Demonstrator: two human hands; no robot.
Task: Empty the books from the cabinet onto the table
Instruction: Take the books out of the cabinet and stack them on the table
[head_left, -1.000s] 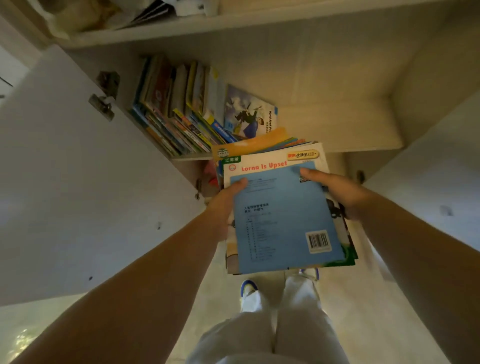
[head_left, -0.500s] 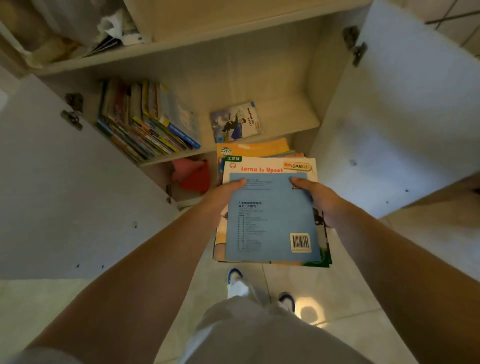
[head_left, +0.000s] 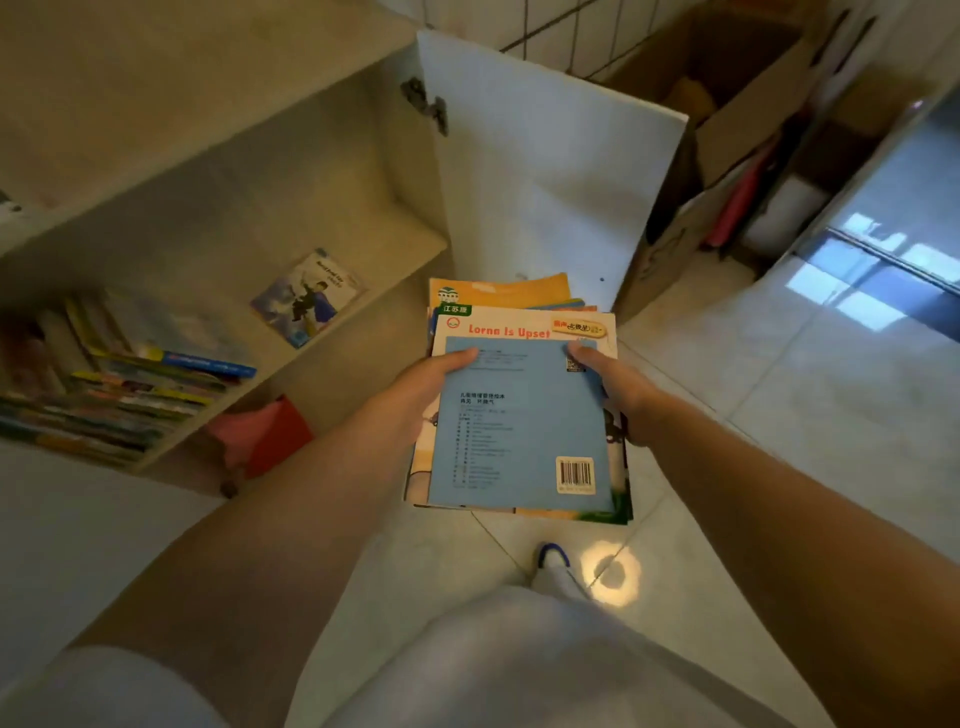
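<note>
The left hand gripped the left edge of a stack of books, thumb laid flat across the pale blue back cover on top, the other fingers hidden beneath. The right hand clasped the right edge the same way, thumb pressed near the cover's upper corner. The stack was held level above the glossy tiled floor, out in front of the cabinet and clear of its shelf edge, just beside the open white door. Open floor lay to the right, bounded farther back by a cardboard box. The covers were thin and smooth, slightly fanned at the far end. On the pale wooden shelf a row of books leaned at the left, somewhat blurred, and one thin book lay flat, apart from them.
</note>
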